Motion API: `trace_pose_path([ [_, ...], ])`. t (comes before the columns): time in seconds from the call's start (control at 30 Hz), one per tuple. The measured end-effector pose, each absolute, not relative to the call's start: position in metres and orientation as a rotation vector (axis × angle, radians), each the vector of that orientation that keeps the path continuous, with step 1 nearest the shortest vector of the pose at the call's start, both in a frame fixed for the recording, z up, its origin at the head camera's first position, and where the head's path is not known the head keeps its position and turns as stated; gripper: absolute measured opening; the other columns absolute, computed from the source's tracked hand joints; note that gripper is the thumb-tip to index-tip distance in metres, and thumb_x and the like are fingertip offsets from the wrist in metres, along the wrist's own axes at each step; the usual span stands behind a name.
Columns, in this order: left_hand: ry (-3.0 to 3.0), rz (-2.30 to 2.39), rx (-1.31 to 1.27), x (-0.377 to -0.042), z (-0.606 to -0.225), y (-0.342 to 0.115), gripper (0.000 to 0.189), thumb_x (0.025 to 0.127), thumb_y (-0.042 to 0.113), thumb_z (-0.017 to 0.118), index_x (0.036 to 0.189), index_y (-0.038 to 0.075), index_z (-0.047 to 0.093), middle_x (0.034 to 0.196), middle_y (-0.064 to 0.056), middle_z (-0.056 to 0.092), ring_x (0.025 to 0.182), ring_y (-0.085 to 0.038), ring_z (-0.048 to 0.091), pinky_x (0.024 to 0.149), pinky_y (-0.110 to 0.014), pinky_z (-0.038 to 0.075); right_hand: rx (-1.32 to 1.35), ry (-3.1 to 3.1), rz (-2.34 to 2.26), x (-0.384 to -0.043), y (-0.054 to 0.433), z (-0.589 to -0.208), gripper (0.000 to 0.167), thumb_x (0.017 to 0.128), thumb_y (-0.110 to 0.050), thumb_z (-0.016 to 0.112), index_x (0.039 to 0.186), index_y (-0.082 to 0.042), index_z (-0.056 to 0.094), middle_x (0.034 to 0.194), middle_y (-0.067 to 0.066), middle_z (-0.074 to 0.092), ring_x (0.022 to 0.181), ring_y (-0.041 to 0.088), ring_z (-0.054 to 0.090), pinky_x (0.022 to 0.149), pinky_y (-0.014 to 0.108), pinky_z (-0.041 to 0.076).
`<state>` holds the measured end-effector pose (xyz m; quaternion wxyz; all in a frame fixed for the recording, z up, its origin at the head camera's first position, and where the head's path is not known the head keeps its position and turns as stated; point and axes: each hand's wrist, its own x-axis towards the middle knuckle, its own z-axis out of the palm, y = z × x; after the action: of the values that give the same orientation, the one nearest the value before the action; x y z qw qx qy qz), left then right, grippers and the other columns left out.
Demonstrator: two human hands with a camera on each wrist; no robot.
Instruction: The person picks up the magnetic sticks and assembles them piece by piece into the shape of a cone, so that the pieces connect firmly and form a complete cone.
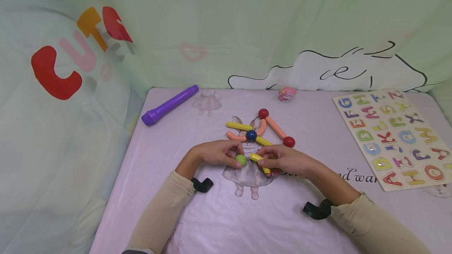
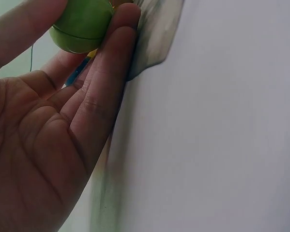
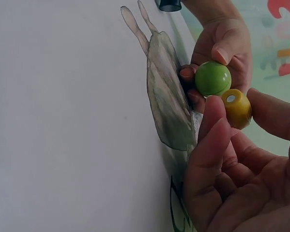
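My left hand (image 1: pixel 219 153) pinches a green ball (image 1: pixel 241 160) between thumb and fingers, low over the printed rabbit's dress. Just right of it, my right hand (image 1: pixel 287 159) holds a yellow rod (image 1: pixel 257 158) by thumb and fingertips. In the right wrist view, the rod's end (image 3: pixel 236 108) shows a small silvery disc and is right by the green ball (image 3: pixel 212 79). Beyond the hands lies a blue ball (image 1: pixel 251 135) with yellow and curved orange rods around it. A straight orange rod (image 1: pixel 275 127) runs between two red balls (image 1: pixel 263 113).
A purple toy microphone (image 1: pixel 169 106) lies at the back left. Near the back edge sits a small pink toy (image 1: pixel 287 93). On the right is an alphabet puzzle board (image 1: pixel 358 160) with coloured letters. Printed cloth (image 1: pixel 268 19) hangs behind the table and at its left.
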<state>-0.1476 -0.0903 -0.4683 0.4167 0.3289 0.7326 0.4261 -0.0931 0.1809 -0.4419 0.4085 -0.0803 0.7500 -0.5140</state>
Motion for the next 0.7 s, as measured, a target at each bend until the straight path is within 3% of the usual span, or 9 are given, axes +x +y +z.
trace_pose_path([
  [0.43, 1.84, 1.057, 0.805, -0.1472, -0.4686, -0.0906, 0.025, 0.095, 0.022, 0.074, 0.115, 0.014, 0.061, 0.107, 0.001, 0.064, 0.088, -0.009, 0.056, 0.082, -0.024, 0.047, -0.21, 1.875, -1.301, -0.0945, 0.1778, -0.446, 0.035, 0.099, -0.025, 0.069, 0.126, -0.004, 0.063, 0.087, 0.005, 0.061, 0.076, 0.021, 0.055, 0.06, 0.022, 0.043],
  [0.7, 1.856, 1.044, 0.797, -0.147, -0.4686, -0.0905, 0.025, 0.095, 0.022, 0.074, 0.115, 0.015, 0.061, 0.107, 0.002, 0.064, 0.087, -0.009, 0.056, 0.082, -0.024, 0.047, -0.211, 1.872, -1.296, -0.0956, 0.1763, -0.4469, 0.035, 0.098, -0.027, 0.07, 0.125, -0.005, 0.064, 0.088, 0.005, 0.063, 0.074, 0.02, 0.055, 0.059, 0.021, 0.043],
])
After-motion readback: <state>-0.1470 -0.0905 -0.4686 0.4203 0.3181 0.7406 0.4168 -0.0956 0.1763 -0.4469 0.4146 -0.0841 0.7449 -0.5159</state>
